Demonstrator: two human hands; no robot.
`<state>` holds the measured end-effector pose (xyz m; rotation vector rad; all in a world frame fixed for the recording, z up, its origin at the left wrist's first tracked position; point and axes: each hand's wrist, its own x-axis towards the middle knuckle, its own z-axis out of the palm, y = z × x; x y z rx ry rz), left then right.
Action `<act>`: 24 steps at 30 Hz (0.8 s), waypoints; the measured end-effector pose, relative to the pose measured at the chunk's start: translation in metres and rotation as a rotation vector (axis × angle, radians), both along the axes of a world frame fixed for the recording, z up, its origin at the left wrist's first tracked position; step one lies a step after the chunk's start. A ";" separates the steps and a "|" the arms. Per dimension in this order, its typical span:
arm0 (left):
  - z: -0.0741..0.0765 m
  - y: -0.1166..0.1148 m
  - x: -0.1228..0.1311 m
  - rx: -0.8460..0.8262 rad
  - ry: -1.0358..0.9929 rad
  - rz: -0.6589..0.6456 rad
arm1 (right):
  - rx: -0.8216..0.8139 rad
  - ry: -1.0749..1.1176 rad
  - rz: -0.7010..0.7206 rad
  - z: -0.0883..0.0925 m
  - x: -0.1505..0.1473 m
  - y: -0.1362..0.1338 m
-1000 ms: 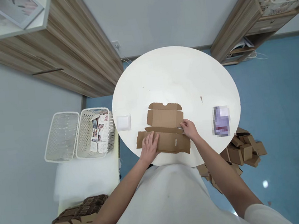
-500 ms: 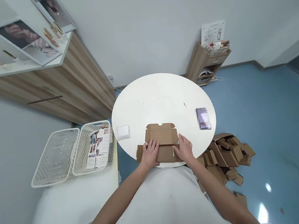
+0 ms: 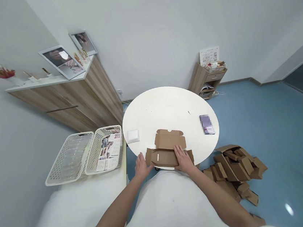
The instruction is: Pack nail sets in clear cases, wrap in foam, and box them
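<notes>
An unfolded brown cardboard box [image 3: 170,139] lies at the near edge of the white round table [image 3: 164,106]. A short white strip [image 3: 158,157] shows on its near panel, toward the left. My left hand [image 3: 142,167] is at the box's left end, thumb apart from the fingers, by the side flap; whether it presses on the flap I cannot tell. Flat over the right part of the near panel rests my right hand [image 3: 183,159], fingers stretched out, covering that part of the cardboard.
On the table are a white square packet [image 3: 133,136] at left and a purple item [image 3: 206,124], pixelated, at right. Two white baskets [image 3: 85,172] stand left, one holding printed cards [image 3: 109,151]. Brown boxes [image 3: 238,167] are heaped on the floor at right.
My left hand has slid off the near panel to the box's left end. My right hand has moved inward onto the panel. The white strip now shows at left instead of right. The view has shifted.
</notes>
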<state>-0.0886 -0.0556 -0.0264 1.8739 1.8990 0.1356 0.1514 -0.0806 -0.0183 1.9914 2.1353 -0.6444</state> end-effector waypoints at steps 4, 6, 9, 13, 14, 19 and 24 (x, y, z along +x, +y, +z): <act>-0.007 0.001 -0.005 -0.005 -0.270 -0.047 | 0.008 0.008 -0.017 -0.002 -0.002 -0.001; -0.007 0.004 0.003 -0.044 -0.379 0.018 | 0.010 0.014 -0.015 -0.002 -0.002 0.001; -0.005 0.008 0.014 -0.052 -0.443 0.101 | 0.011 0.021 -0.018 -0.002 -0.002 0.005; 0.003 0.012 0.015 -0.012 -0.468 0.097 | -0.008 0.017 -0.034 -0.003 -0.003 0.006; 0.005 0.013 0.014 -0.008 -0.475 0.099 | -0.011 0.016 -0.041 -0.003 -0.004 0.006; 0.013 0.012 0.020 0.016 -0.536 0.103 | 0.001 0.025 -0.062 -0.004 -0.007 0.007; 0.016 0.003 0.037 -0.001 -0.569 0.029 | -0.002 0.018 -0.048 -0.005 -0.014 0.008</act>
